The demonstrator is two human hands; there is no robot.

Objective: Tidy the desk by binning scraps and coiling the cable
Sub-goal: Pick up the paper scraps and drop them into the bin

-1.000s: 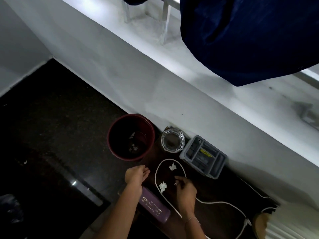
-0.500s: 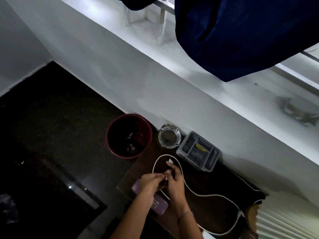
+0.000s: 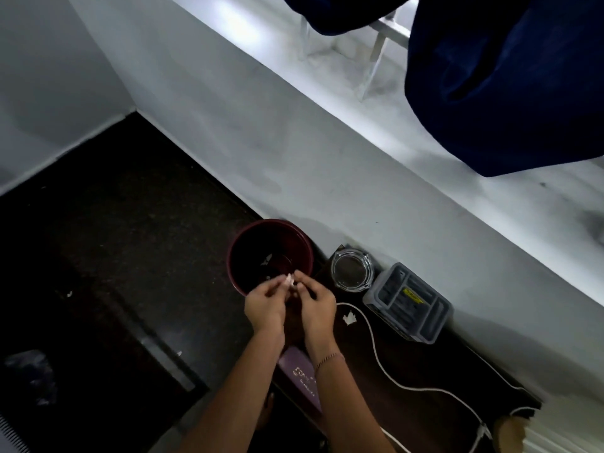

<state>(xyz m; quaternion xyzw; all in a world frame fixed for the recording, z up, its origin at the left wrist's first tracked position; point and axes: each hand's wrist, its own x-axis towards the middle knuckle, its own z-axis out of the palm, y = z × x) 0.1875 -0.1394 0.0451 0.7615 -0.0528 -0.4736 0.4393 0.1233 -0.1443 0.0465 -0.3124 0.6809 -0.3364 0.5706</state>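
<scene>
- Both hands brought together over the near rim of the bin point(image 3: 236, 256), fingertips meeting.
- Left hand point(image 3: 264, 307) curled, thumb and fingers pinched on a small pale scrap point(image 3: 289, 282).
- Right hand point(image 3: 316, 305) also pinched at the same scrap, fingers bent inward; thin bracelet point(image 3: 328, 358) on that wrist.
- Cannot tell which hand bears the scrap's weight; both touching it.
- Scrap held above the bin's opening, at its near edge, not on the desk point(image 3: 408, 364).
- Bin: dark red, round, standing on the floor point(image 3: 114, 256) just beside the desk's left end, against the wall point(image 3: 294, 165). A few pale bits visible inside, one near the far side point(image 3: 266, 259).
- One more paper scrap point(image 3: 349, 318) lying on the desk, just right of the right hand, inside the bend of the cable point(image 3: 376, 351).
- Cable: white, uncoiled, running in loose curves from near the right hand along the desk toward the lower right, ending near a pale pleated thing point(image 3: 555, 436) at the frame's edge.
- Glass jar point(image 3: 351, 273) upright near the wall, between the bin and a grey tray point(image 3: 408, 302) with compartments; jar and tray just beside each other.
- Purple book point(image 3: 302, 377) lying on the desk's near edge, partly hidden beneath both forearms.
- Dark blue cloth point(image 3: 506, 76) hanging at the top right, above a bright ledge.
- Dim light; fine detail of the scrap too small to tell.
</scene>
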